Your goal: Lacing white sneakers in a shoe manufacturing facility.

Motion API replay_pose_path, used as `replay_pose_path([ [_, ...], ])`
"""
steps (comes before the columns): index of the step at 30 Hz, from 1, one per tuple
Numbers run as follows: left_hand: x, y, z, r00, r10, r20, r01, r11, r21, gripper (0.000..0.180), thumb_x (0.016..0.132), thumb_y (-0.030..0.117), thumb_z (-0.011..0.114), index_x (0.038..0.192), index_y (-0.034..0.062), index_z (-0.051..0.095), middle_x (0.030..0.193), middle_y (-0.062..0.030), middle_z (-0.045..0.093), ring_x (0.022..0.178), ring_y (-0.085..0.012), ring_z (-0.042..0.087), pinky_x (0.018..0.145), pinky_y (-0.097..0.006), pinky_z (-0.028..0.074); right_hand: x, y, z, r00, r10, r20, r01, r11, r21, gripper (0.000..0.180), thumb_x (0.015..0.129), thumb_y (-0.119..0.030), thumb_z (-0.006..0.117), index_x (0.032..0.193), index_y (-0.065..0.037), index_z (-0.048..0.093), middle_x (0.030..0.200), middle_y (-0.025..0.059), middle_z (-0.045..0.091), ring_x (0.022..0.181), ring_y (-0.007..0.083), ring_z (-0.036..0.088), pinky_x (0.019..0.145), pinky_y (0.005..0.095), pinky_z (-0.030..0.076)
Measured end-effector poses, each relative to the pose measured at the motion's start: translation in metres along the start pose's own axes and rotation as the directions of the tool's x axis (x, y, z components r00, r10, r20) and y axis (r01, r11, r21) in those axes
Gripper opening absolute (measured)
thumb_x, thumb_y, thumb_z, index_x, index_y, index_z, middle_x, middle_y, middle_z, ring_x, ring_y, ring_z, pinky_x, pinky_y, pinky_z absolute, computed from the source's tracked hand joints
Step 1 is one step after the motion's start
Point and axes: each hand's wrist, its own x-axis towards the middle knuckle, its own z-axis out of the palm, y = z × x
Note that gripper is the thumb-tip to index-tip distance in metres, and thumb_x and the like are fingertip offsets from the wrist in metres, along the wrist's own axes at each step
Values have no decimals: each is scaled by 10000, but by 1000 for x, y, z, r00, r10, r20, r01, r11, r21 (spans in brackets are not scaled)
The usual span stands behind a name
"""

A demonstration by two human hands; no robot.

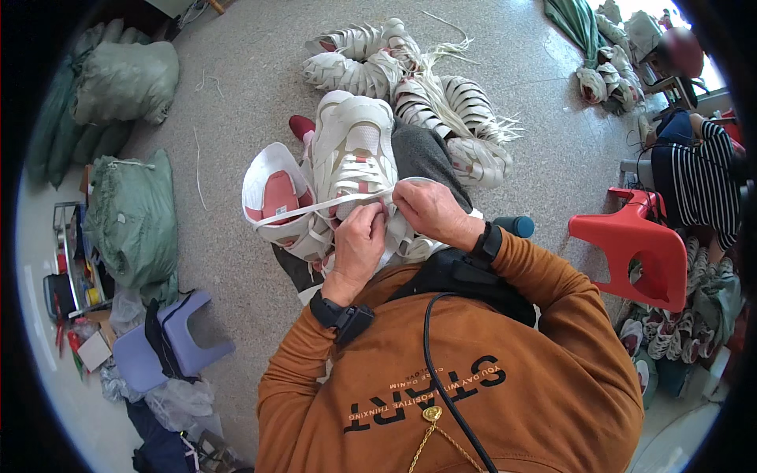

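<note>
Two white-and-pink sneakers (351,158) rest on my lap at centre; my left hand (359,240) and right hand (430,211) both pinch one white lace (315,206). Two green sacks (130,213) lie at nine and ten o'clock, one red stool (635,252) at three.

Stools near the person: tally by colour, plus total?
Red plastic stool, right of the person: 1
Lilac plastic stool, lower left: 1
Total: 2

Both hands (394,225) seemingly pinch a white lace (315,207) across a white sneaker (355,154).
</note>
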Motion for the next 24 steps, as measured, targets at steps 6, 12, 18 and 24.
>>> replay_pose_path([
  [6,8,-1,5,999,-24,24,27,993,-111,79,906,34,602,957,2,653,849,-205,671,795,-410,654,693,-440,511,0,9,1,991,116,-68,-115,993,16,68,841,-69,626,810,-27,581,731,184,577,719,415,606,627,479,481],
  [12,2,-16,6,987,-154,46,158,982,-106,103,917,49,609,954,-14,682,822,-188,703,757,-328,704,690,-409,535,4,26,22,991,66,114,-58,996,-72,112,840,-148,607,843,-39,584,692,218,621,675,434,641,580,526,483],
  [18,2,-26,7,998,-8,59,19,984,-175,78,947,26,588,922,-29,636,779,-107,673,680,-184,661,644,-325,524,10,19,3,978,169,121,-189,965,182,181,862,-179,612,809,-6,610,752,231,644,770,453,640,662,531,494],
  [24,5,-16,5,995,101,19,-101,995,-14,100,927,51,601,982,-8,660,860,-209,679,797,-398,665,710,-435,515,16,4,5,975,23,220,18,983,-185,140,885,-141,580,892,-2,567,730,225,617,736,457,634,635,517,481],
])
